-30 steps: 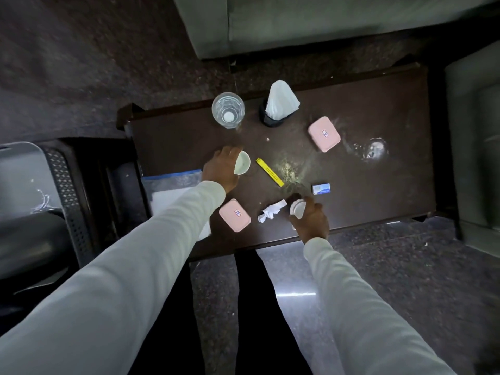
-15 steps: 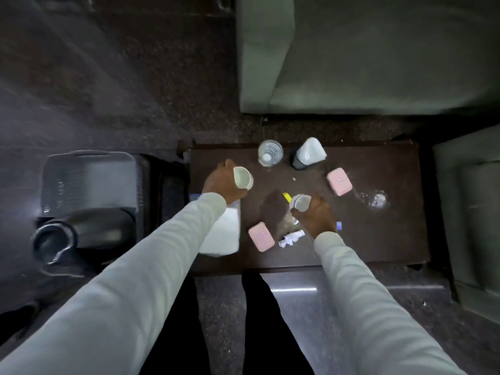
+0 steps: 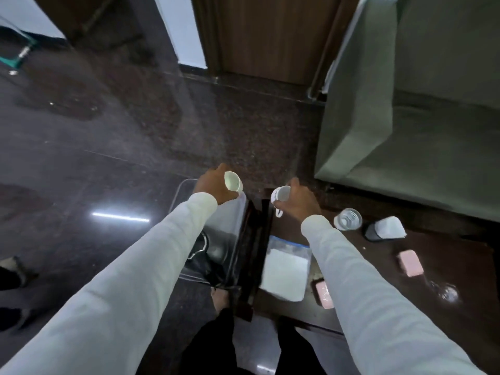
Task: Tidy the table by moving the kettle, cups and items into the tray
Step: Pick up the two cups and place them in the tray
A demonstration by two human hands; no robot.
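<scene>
My left hand (image 3: 213, 185) holds a small white cup (image 3: 233, 181) above the far end of the grey tray (image 3: 180, 193), which sits left of the dark table (image 3: 446, 255). My right hand (image 3: 301, 201) holds a second white cup (image 3: 280, 194), tilted, over the table's left edge. A steel kettle (image 3: 216, 250) lies in the tray, partly hidden by my left sleeve. On the table stand a glass of water (image 3: 347, 219), a black holder with white tissue (image 3: 385, 228) and two pink boxes (image 3: 410, 262) (image 3: 324, 295).
A clear bag with white content (image 3: 285, 269) lies on the table's left part. A wet patch (image 3: 445, 290) glistens at the right. A green sofa (image 3: 433, 117) stands behind the table, a wooden door (image 3: 270, 36) farther back. Polished dark floor lies to the left.
Both hands lifted their cups off the table and carried them left; the left one is now over the tray. The camera swung left and upward.
</scene>
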